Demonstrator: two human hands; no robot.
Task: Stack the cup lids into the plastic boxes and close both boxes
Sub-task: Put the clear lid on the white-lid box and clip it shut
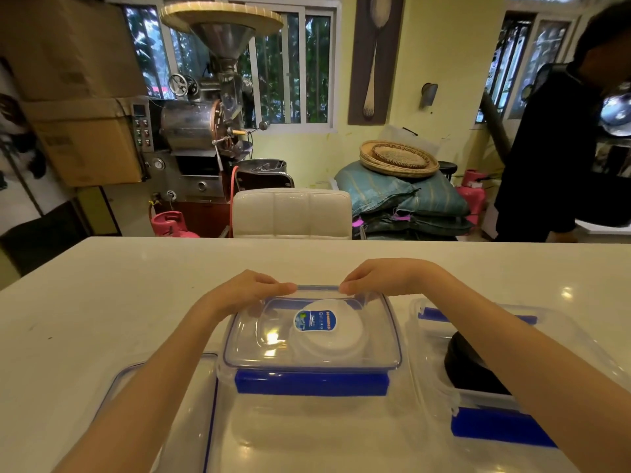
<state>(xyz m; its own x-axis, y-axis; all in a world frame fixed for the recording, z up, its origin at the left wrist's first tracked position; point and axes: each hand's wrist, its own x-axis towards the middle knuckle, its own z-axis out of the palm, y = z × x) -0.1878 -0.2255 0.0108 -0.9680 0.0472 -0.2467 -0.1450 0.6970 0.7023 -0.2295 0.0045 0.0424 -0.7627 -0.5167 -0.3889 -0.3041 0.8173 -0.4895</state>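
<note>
Step in hand: closing the centre box (228, 365), as I judged it, working at its far side.
Left grip: my left hand (252, 288) curled over the far rim of the clear cover (379, 339), grasping it.
Right grip: my right hand (382, 278) grasped the same rim, fingertips nearly meeting the left's.
Next move: probably even downward pressure from both hands until the far latch seated; my fingers hid that latch.
Centre box: mid-worktop (102, 302), toward the near edge, with white cup lids (327, 349) stacked inside and the near blue latch (310, 384) folded down.
Right box (418, 349): toward the right edge, black cup lids (467, 370) inside; I could not tell whether it was latched.
</note>
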